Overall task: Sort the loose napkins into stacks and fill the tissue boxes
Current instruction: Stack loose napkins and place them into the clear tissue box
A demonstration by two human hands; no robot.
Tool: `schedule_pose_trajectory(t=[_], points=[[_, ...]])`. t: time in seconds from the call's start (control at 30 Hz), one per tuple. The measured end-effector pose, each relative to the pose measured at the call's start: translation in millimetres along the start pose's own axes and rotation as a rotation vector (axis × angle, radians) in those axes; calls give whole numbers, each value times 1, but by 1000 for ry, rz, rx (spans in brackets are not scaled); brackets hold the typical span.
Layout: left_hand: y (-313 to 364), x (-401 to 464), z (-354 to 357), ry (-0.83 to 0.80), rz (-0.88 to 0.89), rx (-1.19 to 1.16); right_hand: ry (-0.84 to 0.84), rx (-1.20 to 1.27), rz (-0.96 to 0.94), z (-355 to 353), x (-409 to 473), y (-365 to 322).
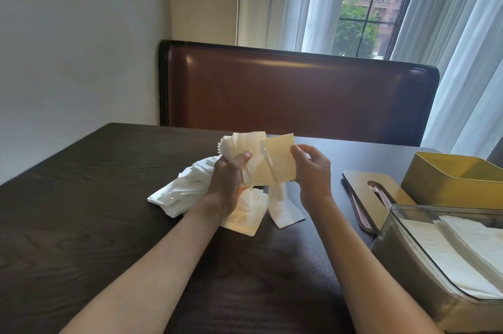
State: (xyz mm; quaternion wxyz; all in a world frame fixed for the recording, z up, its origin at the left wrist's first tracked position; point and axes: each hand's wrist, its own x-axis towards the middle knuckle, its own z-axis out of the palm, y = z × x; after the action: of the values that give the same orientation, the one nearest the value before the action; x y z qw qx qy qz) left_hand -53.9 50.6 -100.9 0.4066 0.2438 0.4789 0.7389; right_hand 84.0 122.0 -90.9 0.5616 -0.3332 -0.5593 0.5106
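My left hand (pixel 228 178) grips a thick stack of white napkins (pixel 253 155) held upright above the dark table (pixel 81 211). My right hand (pixel 311 170) pinches the right edge of the front napkin of that stack. One napkin hangs loose below the stack. More loose napkins (pixel 182 192) lie on the table under and left of my left hand, with single ones (pixel 285 214) lying flat in front. A clear-rimmed tissue box (pixel 402 238) at the right holds stacked napkins. A yellow open tissue box (pixel 446 181) stands behind it.
A flat lid with a slot (pixel 364 186) lies on the table left of the yellow box. A brown padded bench back (pixel 299 94) stands behind the table. White curtains and a window are beyond it.
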Motion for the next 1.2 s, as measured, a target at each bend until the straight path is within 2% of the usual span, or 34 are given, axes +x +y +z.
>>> schedule_pose_trajectory(t=[0.13, 0.2, 0.4, 0.57, 0.67, 0.73, 0.8, 0.93, 1.1, 1.2], points=[[6, 3, 0, 178, 159, -23, -12, 61, 50, 1, 0, -4], [8, 2, 0, 217, 188, -53, -32, 74, 54, 2, -1, -4], [2, -5, 5, 35, 58, -8, -127, 40, -9, 6, -6, -6], [-1, -8, 10, -114, 14, 13, -54, -139, -40, 13, -6, -4], [-6, -11, 11, -211, 55, 65, -71, -205, -61, 16, -8, 0], [-8, -12, 11, -195, 120, 98, -96, -243, -60, 18, -8, 2], [-9, -12, 11, -113, 160, 97, -121, -257, -67, 20, -10, 3], [-4, -7, 11, -17, 161, -41, -149, -228, -86, 21, -11, 3], [-4, -12, 14, -96, 239, -64, -384, -111, 87, 22, -15, -2], [-4, -15, 13, -132, 253, -28, -360, 15, 151, 22, -17, -6]])
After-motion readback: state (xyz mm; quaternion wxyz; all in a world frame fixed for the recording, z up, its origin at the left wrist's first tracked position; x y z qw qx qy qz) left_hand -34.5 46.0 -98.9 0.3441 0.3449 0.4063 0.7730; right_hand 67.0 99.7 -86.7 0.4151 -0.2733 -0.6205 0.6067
